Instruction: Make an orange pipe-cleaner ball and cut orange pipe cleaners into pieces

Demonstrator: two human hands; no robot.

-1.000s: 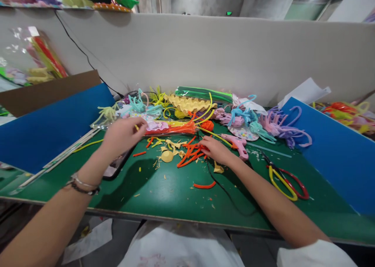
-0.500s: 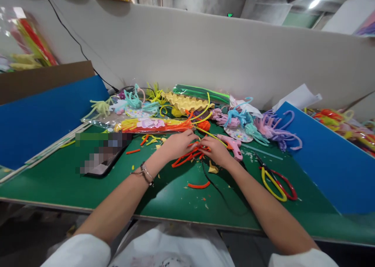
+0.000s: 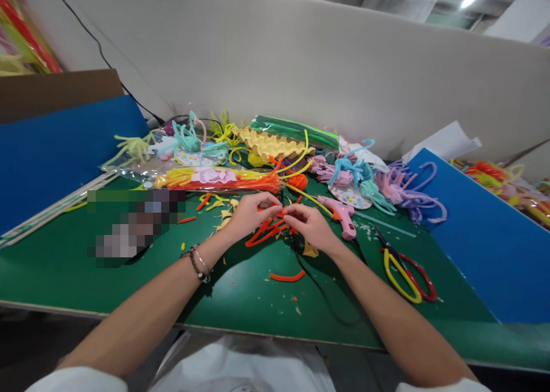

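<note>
My left hand (image 3: 252, 215) and my right hand (image 3: 313, 224) meet over the middle of the green table, fingertips almost touching. Each pinches orange pipe cleaner between thumb and fingers. Below them, several bent orange pipe cleaners (image 3: 260, 235) spread out in loops; which of these join the held piece I cannot tell. A short cut orange piece (image 3: 287, 277) lies nearer the front edge. Right of my right hand rests a pink glue gun (image 3: 344, 217) with its black cord. Scissors (image 3: 401, 271) with one yellow and one red handle lie farther right.
Bagged yellow and orange pipe cleaners (image 3: 215, 179), a wavy yellow piece (image 3: 275, 145) and pastel bundles (image 3: 399, 188) line the back. A partly blurred phone (image 3: 137, 226) lies left. Blue boards (image 3: 481, 237) flank both sides. Scraps and a glue stick (image 3: 389, 224) are scattered about.
My fingers have drawn into a pinch on the orange pipe cleaner, and both hands show more clearly from the side. The whole view has shifted slightly; the other table items stay put.
</note>
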